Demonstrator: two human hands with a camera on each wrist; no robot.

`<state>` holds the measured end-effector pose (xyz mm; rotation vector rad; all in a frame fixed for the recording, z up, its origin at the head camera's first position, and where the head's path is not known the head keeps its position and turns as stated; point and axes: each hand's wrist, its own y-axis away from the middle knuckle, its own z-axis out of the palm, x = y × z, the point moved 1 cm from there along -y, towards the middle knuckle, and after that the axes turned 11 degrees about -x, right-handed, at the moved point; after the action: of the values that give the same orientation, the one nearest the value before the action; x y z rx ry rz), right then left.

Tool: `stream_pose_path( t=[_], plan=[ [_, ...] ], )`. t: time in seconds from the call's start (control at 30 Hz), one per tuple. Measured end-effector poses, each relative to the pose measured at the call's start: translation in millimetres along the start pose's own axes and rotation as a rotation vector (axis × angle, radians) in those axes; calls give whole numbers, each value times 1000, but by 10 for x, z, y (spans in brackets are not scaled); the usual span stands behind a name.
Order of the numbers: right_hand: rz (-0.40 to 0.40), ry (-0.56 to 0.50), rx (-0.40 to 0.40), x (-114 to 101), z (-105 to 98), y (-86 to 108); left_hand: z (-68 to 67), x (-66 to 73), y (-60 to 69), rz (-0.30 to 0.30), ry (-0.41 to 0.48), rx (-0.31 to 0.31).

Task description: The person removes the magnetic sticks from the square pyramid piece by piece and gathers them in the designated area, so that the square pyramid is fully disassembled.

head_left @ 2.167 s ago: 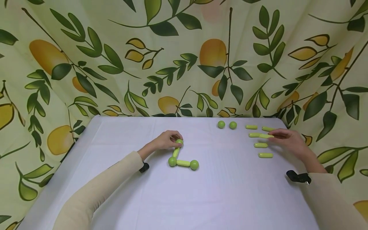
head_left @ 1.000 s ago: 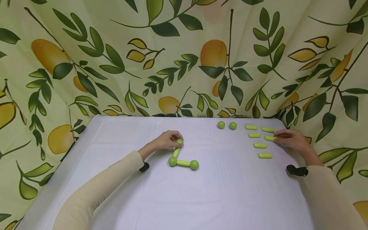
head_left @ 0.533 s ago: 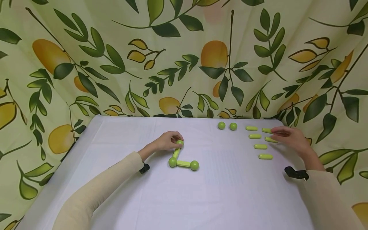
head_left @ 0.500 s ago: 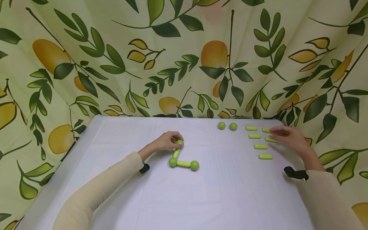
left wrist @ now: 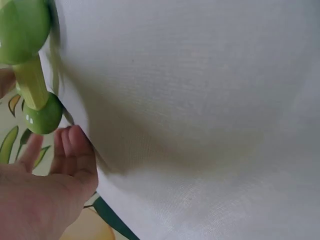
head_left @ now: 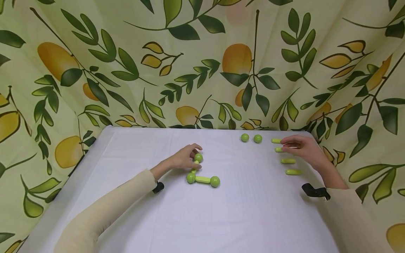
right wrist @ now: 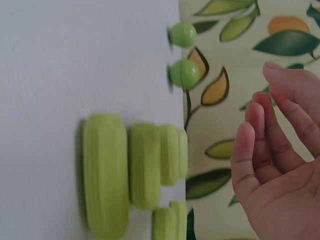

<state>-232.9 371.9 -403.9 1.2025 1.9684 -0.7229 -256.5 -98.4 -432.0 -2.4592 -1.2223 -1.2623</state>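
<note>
Three green balls and two light-green ribbed sticks form a bent joined shape on the table. My left hand (head_left: pixel 183 158) is at its far end, with relaxed fingers around the far ball (head_left: pixel 198 157) and the thumb across the stick below it. In the left wrist view, a gap shows between the fingertips and that ball (left wrist: pixel 44 116). A second stick (head_left: pixel 202 180) runs from the corner ball (head_left: pixel 191 177) to the right-hand ball (head_left: pixel 215 181). My right hand (head_left: pixel 302 147) hovers over loose sticks (right wrist: pixel 105 175), its fingers loosely bent and holding nothing, partly covering them in the head view.
Two loose green balls (head_left: pixel 245 137) sit near the table's back edge, left of the sticks. Two sticks (head_left: pixel 288 161) lie in front of my right hand. The white-covered table (head_left: pixel 240 218) meets a fruit-patterned curtain (head_left: pixel 202 84) behind.
My right hand let go of a stick in the right column, then moved left over the back sticks. My left hand loosened on the far ball, its thumb sliding down toward the stick.
</note>
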Motion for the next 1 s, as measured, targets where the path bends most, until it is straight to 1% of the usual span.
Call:
stream_pose_path(
  t=[0.1,0.27,0.37,0.43,0.53,0.63,0.83,1.0],
  plan=[
    [13,-3,-30,-21,91,-49,16,10,62,-29,-28,4],
    [39,-39,-82,-57,255,-118,32,29,168,-81,-61,27],
    [54,-69,-116,-63,356,-160,45,45,209,-120,-44,34],
    [56,-97,-140,-60,426,-195,56,57,225,-135,-24,29],
    [50,-131,-174,-59,530,-250,72,66,238,-138,-2,16],
    [29,-152,-207,-60,629,-307,81,72,233,-125,1,15],
    [-1,-170,-259,-71,795,-430,73,82,230,-111,-1,24],
    [-30,-165,-284,-72,922,-564,64,54,218,-92,7,35]
  ],
)
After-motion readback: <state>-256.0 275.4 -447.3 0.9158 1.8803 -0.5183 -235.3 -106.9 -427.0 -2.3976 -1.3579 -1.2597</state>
